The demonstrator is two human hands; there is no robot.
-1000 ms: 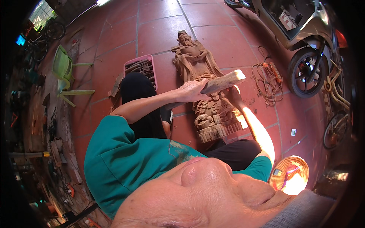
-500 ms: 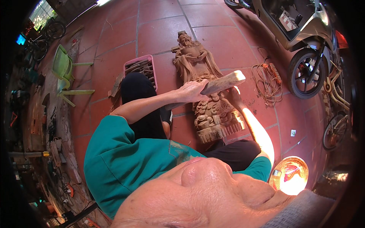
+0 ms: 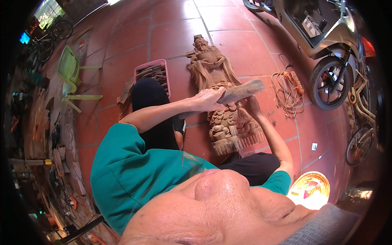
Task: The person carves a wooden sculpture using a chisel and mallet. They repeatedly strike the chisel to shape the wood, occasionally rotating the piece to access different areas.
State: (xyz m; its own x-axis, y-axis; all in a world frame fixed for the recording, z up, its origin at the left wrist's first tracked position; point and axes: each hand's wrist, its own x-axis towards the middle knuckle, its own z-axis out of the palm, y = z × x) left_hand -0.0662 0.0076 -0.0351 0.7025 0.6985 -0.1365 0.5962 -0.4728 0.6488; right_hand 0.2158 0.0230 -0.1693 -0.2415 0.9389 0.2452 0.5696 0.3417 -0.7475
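A carved wooden statue (image 3: 212, 67) of a bearded, robed figure lies face up on the floor, its head away from me and its carved base near my legs. My left hand (image 3: 207, 99) is closed round a thick wooden club (image 3: 241, 90), which slants across the statue's middle with its broad end to the right. Below that broad end, my right hand (image 3: 253, 106) is by the statue's right side with its fingers curled. The club partly covers those fingers, and what they hold cannot be made out.
A pink basket (image 3: 167, 77) of carving tools stands left of the statue, beyond my raised knee. Right lie a coiled orange cord (image 3: 288, 96) and a parked motorbike (image 3: 326, 77). A green chair (image 3: 70, 65) is at left; a round woven basket (image 3: 309, 190) sits near right.
Bright sunlight has faded from my right forearm and the club's end. The whole view has shifted slightly. Both hands keep nearly the same place over the statue.
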